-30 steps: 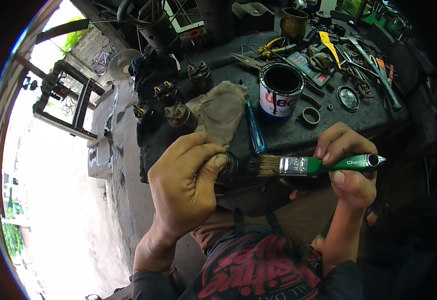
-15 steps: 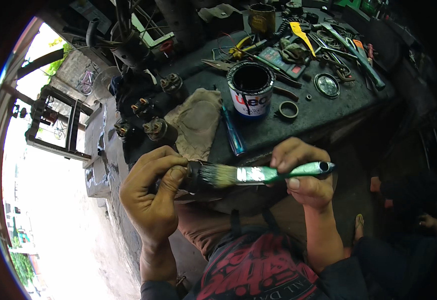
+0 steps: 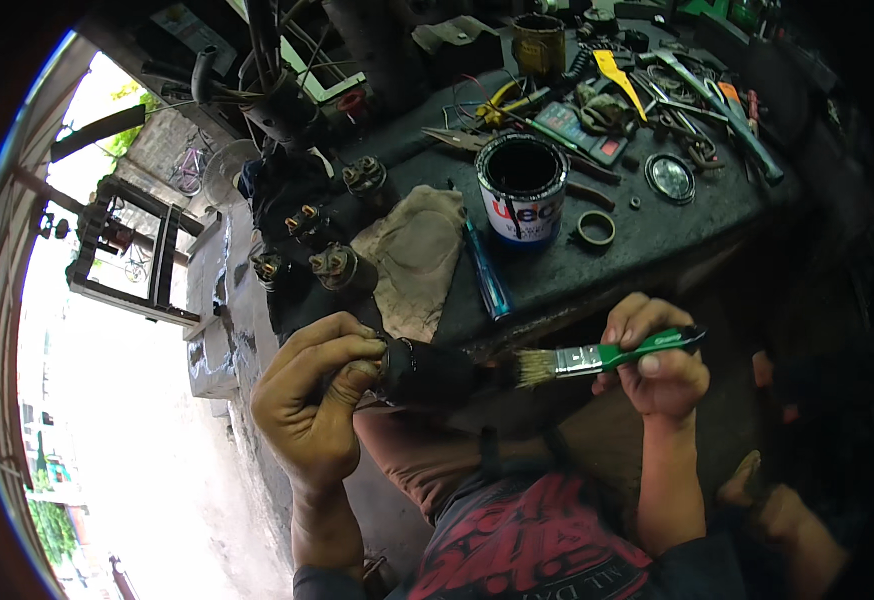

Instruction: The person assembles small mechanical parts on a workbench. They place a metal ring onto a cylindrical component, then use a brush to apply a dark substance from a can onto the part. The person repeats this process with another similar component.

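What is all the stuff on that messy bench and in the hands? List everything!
Dark cylindrical metal part: one, black, held in the left hand below the bench edge.
Green-handled paintbrush: one, pale bristles, in the right hand, bristles at the part.
Open paint tin: one, white with dark inside, bench middle.
Tan rag: one, left of the tin.
Blue-handled screwdriver: one, between rag and tin.
Similar dark cylindrical parts: about four, bench's left end.
Metal ring: one, right of the tin.
Mixed hand tools: many, far right.
Left hand: gripping the part.
Right hand: holding the brush.
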Motion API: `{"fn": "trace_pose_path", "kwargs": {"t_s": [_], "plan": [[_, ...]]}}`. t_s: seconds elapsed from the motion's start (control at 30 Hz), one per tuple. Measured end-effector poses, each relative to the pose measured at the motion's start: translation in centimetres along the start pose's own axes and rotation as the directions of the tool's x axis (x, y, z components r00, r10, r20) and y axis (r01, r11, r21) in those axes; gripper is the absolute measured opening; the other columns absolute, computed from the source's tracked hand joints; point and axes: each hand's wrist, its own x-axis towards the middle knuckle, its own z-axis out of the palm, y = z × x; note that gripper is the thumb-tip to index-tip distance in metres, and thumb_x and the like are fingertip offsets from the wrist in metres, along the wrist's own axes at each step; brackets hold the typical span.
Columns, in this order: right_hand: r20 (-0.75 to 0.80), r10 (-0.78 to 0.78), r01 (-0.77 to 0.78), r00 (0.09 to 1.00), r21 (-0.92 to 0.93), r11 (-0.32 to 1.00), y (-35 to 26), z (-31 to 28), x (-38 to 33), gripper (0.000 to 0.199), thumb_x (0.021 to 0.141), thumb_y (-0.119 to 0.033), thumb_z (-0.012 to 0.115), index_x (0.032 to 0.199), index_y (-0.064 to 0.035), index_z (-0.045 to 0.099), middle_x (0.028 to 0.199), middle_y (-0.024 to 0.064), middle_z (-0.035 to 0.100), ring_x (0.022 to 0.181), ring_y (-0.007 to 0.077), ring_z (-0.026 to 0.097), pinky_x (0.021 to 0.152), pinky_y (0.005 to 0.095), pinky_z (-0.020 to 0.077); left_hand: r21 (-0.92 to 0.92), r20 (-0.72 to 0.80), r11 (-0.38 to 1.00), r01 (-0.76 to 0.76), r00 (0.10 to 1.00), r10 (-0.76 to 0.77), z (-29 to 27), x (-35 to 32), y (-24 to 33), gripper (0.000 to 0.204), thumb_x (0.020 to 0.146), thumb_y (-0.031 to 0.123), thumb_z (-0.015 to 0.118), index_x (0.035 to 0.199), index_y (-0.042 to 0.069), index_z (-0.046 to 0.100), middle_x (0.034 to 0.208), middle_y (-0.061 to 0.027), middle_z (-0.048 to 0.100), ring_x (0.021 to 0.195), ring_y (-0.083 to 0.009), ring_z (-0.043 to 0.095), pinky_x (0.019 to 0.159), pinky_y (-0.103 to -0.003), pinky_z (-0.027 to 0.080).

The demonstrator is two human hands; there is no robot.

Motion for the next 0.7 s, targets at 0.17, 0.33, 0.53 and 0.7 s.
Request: {"fn": "trace_pose_path", "kwargs": {"t_s": [0.17, 0.33, 0.53, 0.7], "plan": [[0.027, 0.127, -0.127, 0.991, -0.011, 0.992, 1.5, -0.4, 0.1, 0.032, 0.079, -0.006, 0.072, 0.106, 0.0124, 0.071, 0.108, 0.0230, 0.066, 0.086, 0.0319, 0.074, 0.077, 0.0392, 0.0662, 0.011, 0.060, 0.999, -0.048, 0.997, 0.047, 0.4, -0.5, -0.1, 0.011, 0.089, 0.003, 0.082, 0.096, -0.004, 0.080, 0.100, -0.0149, 0.075, 0.090, -0.0197, 0.072, 0.080, -0.029, 0.057], [0.043, -0.012, 0.001, 0.999, 0.240, 0.971, 0.9, -0.9, -0.6, 0.032, 0.078, -0.005, 0.069, 0.104, 0.0135, 0.069, 0.101, 0.0249, 0.063, 0.081, 0.0339, 0.074, 0.073, 0.0436, 0.0693, 0.033, 0.043, 0.995, -0.092, 0.995, 0.091, 0.0, -0.6, 0.0, 0.012, 0.087, 0.005, 0.083, 0.095, -0.004, 0.081, 0.100, -0.0160, 0.075, 0.089, -0.0206, 0.072, 0.080, -0.030, 0.057], [0.009, 0.095, -0.095, 0.995, 0.242, 0.966, 2.4, -1.5, -0.1, 0.034, 0.084, -0.005, 0.067, 0.110, 0.0154, 0.067, 0.107, 0.0278, 0.064, 0.082, 0.0359, 0.075, 0.076, 0.0400, 0.0657, -0.017, 0.035, 0.993, -0.120, 0.992, 0.121, 0.8, -0.6, 0.1, 0.012, 0.086, 0.005, 0.082, 0.094, -0.003, 0.081, 0.098, -0.0158, 0.075, 0.088, -0.0209, 0.072, 0.078, -0.030, 0.057], [-0.047, 0.085, -0.070, 0.995, 0.267, 0.961, 0.4, -3.6, -1.9, 0.031, 0.082, -0.008, 0.066, 0.104, 0.0142, 0.068, 0.100, 0.0255, 0.064, 0.079, 0.0334, 0.074, 0.073, 0.0391, 0.0665, 0.038, 0.072, 0.995, -0.097, 0.993, 0.094, 0.1, 0.1, 0.8, 0.012, 0.086, 0.005, 0.083, 0.094, -0.003, 0.081, 0.099, -0.0151, 0.074, 0.088, -0.0216, 0.072, 0.077, -0.030, 0.057]]}}
